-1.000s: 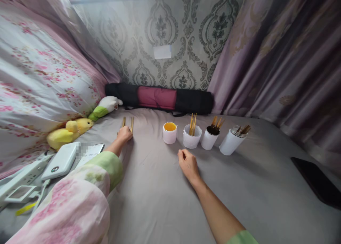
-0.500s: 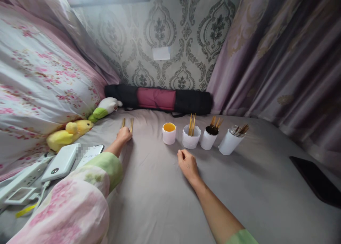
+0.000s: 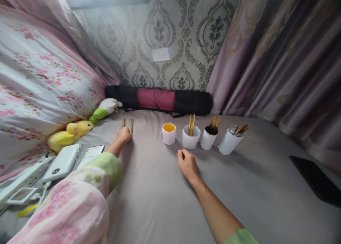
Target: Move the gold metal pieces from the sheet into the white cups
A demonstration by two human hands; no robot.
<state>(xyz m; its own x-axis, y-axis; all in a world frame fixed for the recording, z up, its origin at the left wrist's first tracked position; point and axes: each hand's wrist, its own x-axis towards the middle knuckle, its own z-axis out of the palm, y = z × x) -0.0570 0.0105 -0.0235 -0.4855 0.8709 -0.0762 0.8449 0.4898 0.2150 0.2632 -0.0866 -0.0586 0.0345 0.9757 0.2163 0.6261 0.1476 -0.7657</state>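
My left hand (image 3: 123, 135) is closed around a few thin golden sticks (image 3: 131, 124) whose ends poke out past it, low over the grey bedsheet (image 3: 160, 194). My right hand (image 3: 187, 163) rests on the sheet with its fingers curled in, and nothing shows in it. Just beyond it stands a row of white cups: an empty one with a yellow inside (image 3: 169, 133), one holding pale sticks (image 3: 191, 135), one holding brown sticks (image 3: 209, 136) and a tilted one with dark sticks (image 3: 229, 140).
A black and maroon rolled bag (image 3: 160, 99) lies along the patterned wall. Yellow and green plush toys (image 3: 69, 131), a power bank (image 3: 63, 163), a phone (image 3: 90, 153) and a power strip lie at the left by the floral pillow. A dark tablet (image 3: 317, 182) lies at the right by the curtain.
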